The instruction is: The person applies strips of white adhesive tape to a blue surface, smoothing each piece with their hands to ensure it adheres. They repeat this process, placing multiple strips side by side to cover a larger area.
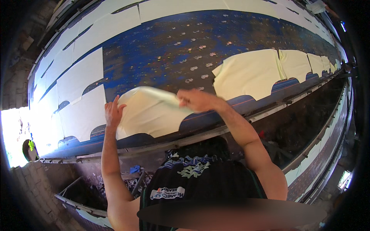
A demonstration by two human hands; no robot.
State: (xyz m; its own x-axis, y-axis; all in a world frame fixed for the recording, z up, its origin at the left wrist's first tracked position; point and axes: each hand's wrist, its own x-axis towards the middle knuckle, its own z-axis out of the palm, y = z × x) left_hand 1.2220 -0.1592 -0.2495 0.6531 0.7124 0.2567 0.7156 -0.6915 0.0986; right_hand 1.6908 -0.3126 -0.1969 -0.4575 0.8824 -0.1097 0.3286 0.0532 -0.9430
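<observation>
A pale cream fabric panel [150,115] lies on the near side of a long blue, stained table [154,50], its far edge raised and curved. My left hand [113,112] is at the panel's left edge, index finger and thumb stretched apart; whether it presses on the cloth I cannot tell. At the panel's upper right corner, my right hand [196,101] has its fingers curled round the edge, somewhat smeared by motion. A similar white panel [86,115] lies flat just left of my left hand.
To the right, a row of cream panels [250,73] runs along the near edge. More white panels [173,10] line the far side. A rail [169,145] borders the table in front of me. Behind it, another printing table [327,165] stretches off to the right.
</observation>
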